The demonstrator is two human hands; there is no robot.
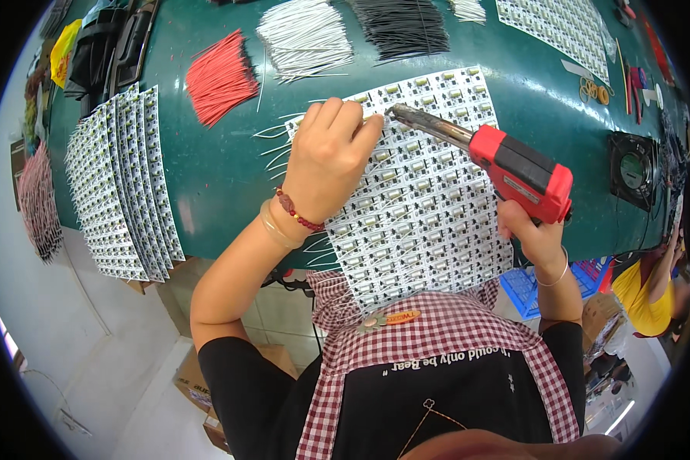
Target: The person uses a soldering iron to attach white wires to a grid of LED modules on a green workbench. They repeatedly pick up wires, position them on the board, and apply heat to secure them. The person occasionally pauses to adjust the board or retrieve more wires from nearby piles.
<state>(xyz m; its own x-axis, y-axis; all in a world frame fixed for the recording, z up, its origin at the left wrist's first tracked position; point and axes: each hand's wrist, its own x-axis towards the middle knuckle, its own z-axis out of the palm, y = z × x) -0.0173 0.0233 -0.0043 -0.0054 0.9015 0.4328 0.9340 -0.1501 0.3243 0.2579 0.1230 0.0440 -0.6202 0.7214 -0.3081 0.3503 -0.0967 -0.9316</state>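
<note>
A large white sheet of small circuit boards (pixel 437 184) lies at the table's near edge, with rows of small components on it. My left hand (pixel 328 157) rests over its upper left part, fingers closed in a pinch on a thin white wire (pixel 316 100), mostly hidden by the hand. My right hand (pixel 535 238) grips a red and black soldering gun (pixel 523 172) by its handle. The gun's dark metal tip points left and sits just beside my left fingertips, over the board sheet. Several white wires (pixel 272 134) stick out from the sheet's left edge.
Bundles of red wires (pixel 221 77), white wires (pixel 305 38) and black wires (pixel 400 27) lie farther back. More board sheets stand stacked (pixel 119 188) at the left. A second sheet (pixel 556 34) lies at the back right, and a black fan (pixel 634 170) stands at the right.
</note>
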